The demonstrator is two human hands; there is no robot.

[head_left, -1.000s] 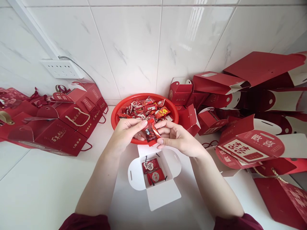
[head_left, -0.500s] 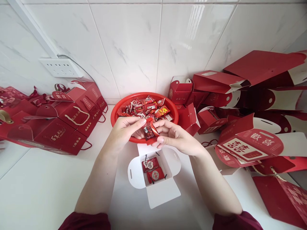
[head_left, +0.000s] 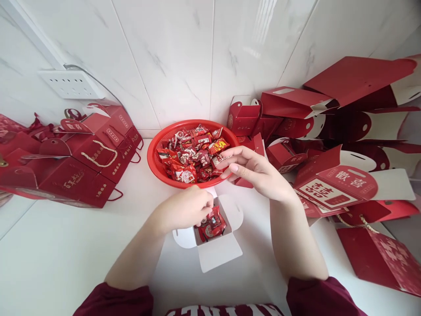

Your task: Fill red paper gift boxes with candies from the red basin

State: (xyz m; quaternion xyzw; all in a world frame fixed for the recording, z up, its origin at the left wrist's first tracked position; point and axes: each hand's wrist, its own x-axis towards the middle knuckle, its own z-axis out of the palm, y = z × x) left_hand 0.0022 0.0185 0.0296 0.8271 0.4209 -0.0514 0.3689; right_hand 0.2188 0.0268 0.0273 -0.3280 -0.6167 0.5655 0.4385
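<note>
My left hand (head_left: 189, 208) is over the small open box (head_left: 221, 254), fingers pinched on a red wrapped candy (head_left: 214, 219) at the box's mouth. More red candy packets (head_left: 208, 231) lie inside, partly covered by that hand. The box is white inside, with its flaps folded outward. My right hand (head_left: 255, 169) hovers at the near right rim of the red plastic basket (head_left: 153, 160), its fingers loosely apart and nothing seen in them. Many wrapped candies (head_left: 194, 153) fill this basket.
Finished-looking red gift boxes (head_left: 88, 169) with rope handles stand at the left. Red boxes, some with open flaps, crowd the right side, including one with white lettering (head_left: 325, 195). A tiled wall (head_left: 177, 57) with a socket strip (head_left: 70, 84) rises behind the white table (head_left: 131, 245).
Both hands held a candy together above the box. My left hand has lowered it to the box; my right has let go and moved up to the basket's right side.
</note>
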